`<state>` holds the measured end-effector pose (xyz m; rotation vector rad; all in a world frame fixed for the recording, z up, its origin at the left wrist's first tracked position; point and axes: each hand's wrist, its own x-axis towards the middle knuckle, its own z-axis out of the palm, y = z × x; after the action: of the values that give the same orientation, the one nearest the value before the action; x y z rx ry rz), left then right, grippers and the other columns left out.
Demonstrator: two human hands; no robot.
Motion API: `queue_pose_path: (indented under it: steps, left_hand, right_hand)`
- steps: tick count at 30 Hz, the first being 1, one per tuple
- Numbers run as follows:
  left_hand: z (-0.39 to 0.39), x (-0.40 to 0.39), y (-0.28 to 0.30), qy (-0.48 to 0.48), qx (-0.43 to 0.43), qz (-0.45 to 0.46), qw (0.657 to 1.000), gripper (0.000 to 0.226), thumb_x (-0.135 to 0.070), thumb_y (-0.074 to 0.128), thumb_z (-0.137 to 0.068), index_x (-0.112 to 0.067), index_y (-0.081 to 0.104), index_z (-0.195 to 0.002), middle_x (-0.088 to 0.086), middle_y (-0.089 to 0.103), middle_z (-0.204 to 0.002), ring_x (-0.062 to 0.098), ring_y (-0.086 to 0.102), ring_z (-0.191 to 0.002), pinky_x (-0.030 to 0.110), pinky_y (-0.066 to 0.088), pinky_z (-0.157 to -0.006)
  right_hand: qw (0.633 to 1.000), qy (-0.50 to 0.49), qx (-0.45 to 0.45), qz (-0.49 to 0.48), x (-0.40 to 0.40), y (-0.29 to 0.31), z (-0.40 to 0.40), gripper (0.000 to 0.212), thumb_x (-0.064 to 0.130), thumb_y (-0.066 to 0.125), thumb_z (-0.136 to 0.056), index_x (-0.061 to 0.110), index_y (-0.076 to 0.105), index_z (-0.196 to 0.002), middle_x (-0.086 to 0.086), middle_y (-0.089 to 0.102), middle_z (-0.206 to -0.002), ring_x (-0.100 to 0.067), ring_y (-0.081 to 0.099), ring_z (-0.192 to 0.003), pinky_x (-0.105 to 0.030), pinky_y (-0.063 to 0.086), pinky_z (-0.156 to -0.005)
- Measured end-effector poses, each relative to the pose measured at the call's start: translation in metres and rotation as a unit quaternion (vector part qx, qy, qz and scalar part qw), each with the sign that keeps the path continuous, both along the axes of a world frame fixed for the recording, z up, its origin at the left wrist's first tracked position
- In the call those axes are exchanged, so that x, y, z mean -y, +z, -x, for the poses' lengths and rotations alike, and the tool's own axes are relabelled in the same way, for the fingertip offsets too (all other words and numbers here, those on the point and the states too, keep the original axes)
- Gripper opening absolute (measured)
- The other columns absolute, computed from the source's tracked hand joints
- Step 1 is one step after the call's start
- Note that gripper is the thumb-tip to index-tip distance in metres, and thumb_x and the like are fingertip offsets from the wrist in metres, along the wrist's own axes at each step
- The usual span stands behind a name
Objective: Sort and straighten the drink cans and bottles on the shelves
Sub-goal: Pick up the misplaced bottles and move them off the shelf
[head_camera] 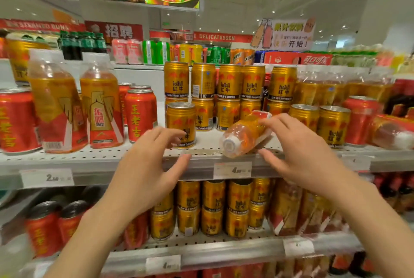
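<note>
Head view: two hands reach toward a drinks shelf (89, 161) holding a toppled bottle

The left hand (147, 161) hovers with fingers spread and relaxed, gripping nothing, its fingertips just in front of a lone gold can (181, 120) standing upright near the shelf edge. The right hand (298, 150) is likewise spread, fingers arched over a plastic bottle (244, 136) lying on its side, white cap toward the camera; whether the fingers touch it I cannot tell. Stacked gold cans (228, 82) stand behind; two upright bottles (100, 103) and red cans (140, 114) stand to the left
</note>
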<state>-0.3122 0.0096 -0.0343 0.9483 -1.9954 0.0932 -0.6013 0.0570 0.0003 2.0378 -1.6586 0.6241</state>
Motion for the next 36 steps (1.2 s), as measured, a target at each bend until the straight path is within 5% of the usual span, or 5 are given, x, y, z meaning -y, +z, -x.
queue_pose_path:
  steps: [6,12,17,24,36]
  left_hand:
    - [0.018,0.039,0.03,0.056,0.08,0.037,0.995,0.06,-0.044,0.063,-0.089,-0.028,0.042,-0.143,-0.001,0.039,-0.144,0.017,0.034,-0.136,0.035,0.044,-0.104]
    - [0.015,0.057,0.028,0.037,0.093,0.029,0.995,0.058,-0.028,0.065,-0.091,-0.029,0.043,-0.144,-0.008,0.049,-0.135,0.014,0.036,-0.13,0.035,0.041,-0.105]
    - [0.016,0.059,0.029,0.041,0.072,0.018,0.996,0.056,-0.03,0.066,-0.09,-0.035,0.045,-0.141,-0.012,0.049,-0.133,0.009,0.035,-0.129,0.033,0.039,-0.103]
    - [0.017,0.06,0.028,0.045,0.067,0.015,0.997,0.055,-0.033,0.065,-0.09,-0.037,0.044,-0.141,-0.013,0.048,-0.134,0.008,0.033,-0.13,0.034,0.043,-0.099]
    - [0.017,0.059,0.027,0.046,0.063,0.011,0.997,0.055,-0.032,0.065,-0.091,-0.036,0.044,-0.141,-0.012,0.048,-0.133,0.009,0.033,-0.13,0.034,0.047,-0.091]
  right_hand:
    - [0.984,0.047,-0.136,-0.104,0.041,0.027,-0.005,0.086,0.022,0.067,-0.093,0.035,0.012,-0.158,0.008,0.017,-0.166,-0.015,0.017,-0.152,-0.034,0.021,-0.122]
    - [0.979,0.11,-0.142,-0.099,0.055,0.031,0.007,0.077,0.029,0.071,-0.087,0.037,0.028,-0.151,0.014,0.037,-0.155,-0.012,0.034,-0.142,-0.038,0.035,-0.114]
    - [0.978,0.179,0.041,-0.094,0.064,0.041,0.021,0.067,0.027,0.077,-0.082,0.029,0.046,-0.142,0.01,0.055,-0.133,-0.01,0.05,-0.121,-0.038,0.047,-0.105]
    - [0.903,0.185,0.366,-0.128,0.083,0.048,0.001,0.054,0.049,0.069,-0.089,0.03,0.049,-0.135,0.021,0.06,-0.113,0.005,0.057,-0.104,-0.024,0.052,-0.087]
    - [0.905,0.136,0.379,-0.137,0.087,0.018,-0.019,0.085,0.062,0.075,-0.077,0.029,0.041,-0.148,0.012,0.06,-0.136,-0.01,0.058,-0.122,-0.037,0.052,-0.102]
